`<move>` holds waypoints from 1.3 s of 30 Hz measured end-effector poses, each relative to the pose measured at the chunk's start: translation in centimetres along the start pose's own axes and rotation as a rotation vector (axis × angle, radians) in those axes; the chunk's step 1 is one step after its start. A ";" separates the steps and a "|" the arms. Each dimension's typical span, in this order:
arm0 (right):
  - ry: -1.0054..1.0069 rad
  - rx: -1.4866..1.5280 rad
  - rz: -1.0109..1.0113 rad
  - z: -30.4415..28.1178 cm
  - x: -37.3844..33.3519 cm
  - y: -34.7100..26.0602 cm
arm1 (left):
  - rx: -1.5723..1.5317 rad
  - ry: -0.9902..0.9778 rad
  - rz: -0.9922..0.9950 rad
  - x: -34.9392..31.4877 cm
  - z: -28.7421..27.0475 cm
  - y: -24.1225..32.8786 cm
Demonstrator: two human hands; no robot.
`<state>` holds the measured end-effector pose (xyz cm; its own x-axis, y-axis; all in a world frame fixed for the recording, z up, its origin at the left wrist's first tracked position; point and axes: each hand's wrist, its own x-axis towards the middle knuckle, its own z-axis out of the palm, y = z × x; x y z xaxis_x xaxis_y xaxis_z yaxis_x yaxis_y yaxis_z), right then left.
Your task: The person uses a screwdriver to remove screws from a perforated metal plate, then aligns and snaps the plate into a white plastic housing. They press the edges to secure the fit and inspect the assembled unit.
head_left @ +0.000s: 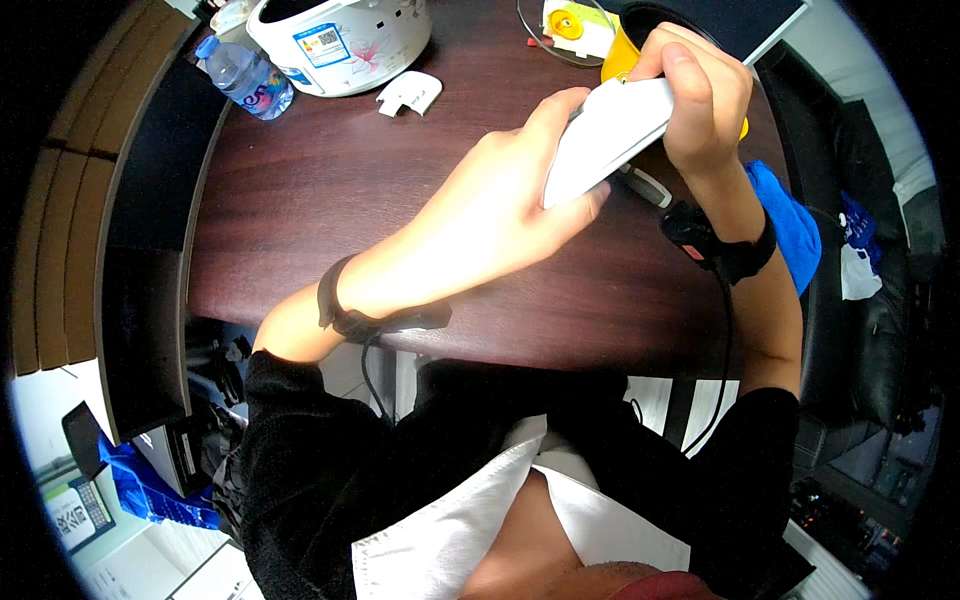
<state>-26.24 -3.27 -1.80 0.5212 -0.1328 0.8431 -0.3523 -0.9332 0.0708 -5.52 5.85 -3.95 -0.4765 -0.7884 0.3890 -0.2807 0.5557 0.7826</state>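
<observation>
A long, smooth white plastic piece (pixel 610 140) is held tilted above the right part of the table. My left hand (pixel 510 185) is closed round its near end, with the thumb underneath and the fingers along the far side. At the other end, my right hand (pixel 705 100) has its fingers curled over the piece, partly hiding it. A tiny gold-coloured bit (pixel 622 78) shows at its upper edge; I cannot make out what it is. Below the piece lies a tool with a grey handle (pixel 645 187). Behind my right hand is a yellow container with a dark inside (pixel 622 55).
A white rice cooker body (pixel 345 45) with a flower print stands at the far left. Beside it are a water bottle (pixel 250 82) and a broken-edged white plastic piece (pixel 410 93). A glass lid (pixel 540 40) lies at the back. Blue cloth (pixel 790 225) hangs at the right edge.
</observation>
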 end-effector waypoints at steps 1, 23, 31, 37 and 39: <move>-0.061 0.005 0.043 -0.4 0.2 -0.4 | 0.031 0.011 0.013 0.0 0.1 0.1; 0.040 -0.003 -0.060 -0.5 1.7 -1.6 | 0.316 -0.030 -0.037 2.6 0.6 1.3; 0.049 0.464 0.645 -1.3 -0.8 2.2 | 0.135 -0.081 -0.074 2.2 -1.4 0.3; 0.150 0.536 0.740 1.2 -1.3 2.7 | 0.159 -0.039 -0.088 1.9 -1.9 0.7; 0.096 0.469 0.662 1.2 -1.5 3.0 | 0.189 -0.039 -0.159 1.9 -1.5 1.0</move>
<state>-27.18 -6.29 -3.45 0.2431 -0.6964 0.6753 -0.1910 -0.7169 -0.6705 -5.48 4.52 -1.69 -0.4447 -0.8612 0.2462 -0.5041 0.4678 0.7260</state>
